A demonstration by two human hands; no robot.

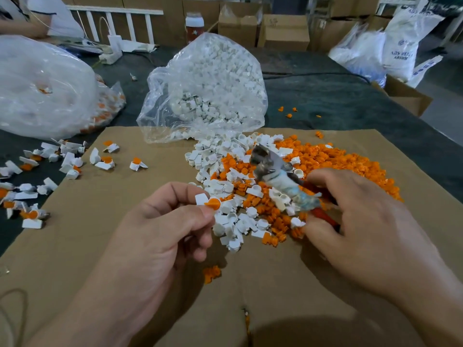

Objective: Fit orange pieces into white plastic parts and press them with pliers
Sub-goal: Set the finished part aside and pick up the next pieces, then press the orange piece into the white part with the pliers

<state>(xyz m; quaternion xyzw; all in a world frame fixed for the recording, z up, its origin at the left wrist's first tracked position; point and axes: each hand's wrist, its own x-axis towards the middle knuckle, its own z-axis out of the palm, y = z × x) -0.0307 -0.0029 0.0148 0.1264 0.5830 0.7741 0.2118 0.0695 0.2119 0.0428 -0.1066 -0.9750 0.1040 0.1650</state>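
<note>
Cardboard sheet (pixel 105 246) is lying on the dark tabletop (pixel 325 101). Near, the left hand (pixel 165 226) is pinching a white part (pixel 201 198) with an orange piece (pixel 213 203) fitted in. The right hand (pixel 365 221) is gripping red-handled pliers (pixel 280 179) over the mixed pile (pixel 338 166). Farther off, a clear bag of white parts (pixel 213 78) is lying open.

White plastic sack (pixel 400 46), upper right, beyond the dark table edge: blue print on its face.
- A round blue logo stands at the top of the print; its content is illegible.
- The line under the logo begins with the letters "ABS"; the characters after them are blurred.
- The next line down is too blurred to read.

Brown cardboard box (pixel 284 31), background centre: faint handwritten marks near its top edge, not legible.
</note>
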